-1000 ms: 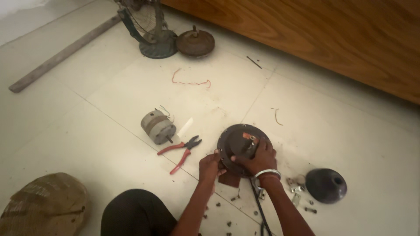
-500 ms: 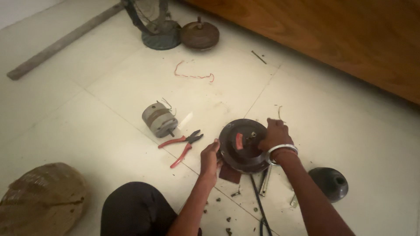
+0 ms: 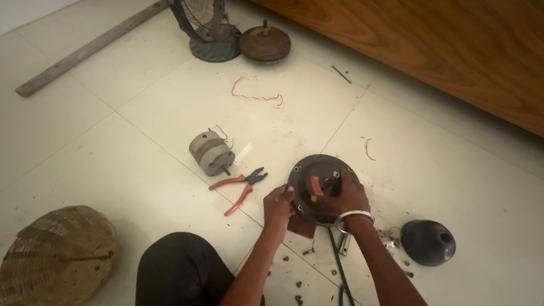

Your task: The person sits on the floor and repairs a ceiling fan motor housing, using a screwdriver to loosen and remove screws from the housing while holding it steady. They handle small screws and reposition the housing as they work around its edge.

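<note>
Dark metal is what both hands are busy with: a round fan motor housing [image 3: 318,187] lies on the tiled floor [image 3: 113,164] just in front of the seated person's knee [image 3: 181,269]. The left hand [image 3: 277,205] is closed on the housing's near rim, steadying it, while the right hand [image 3: 348,195] is wrapped over the centre shaft, fingers curled around it. The rim is best kept pinned flat so that the shaft is worked squarely, and the loose screws [image 3: 297,283] scattered nearby should be kept from underneath. Red-handled pliers [image 3: 238,186] lie just to the left, a small grey motor [image 3: 211,153] beyond them, and a fan base [image 3: 214,48] farther off.
</note>
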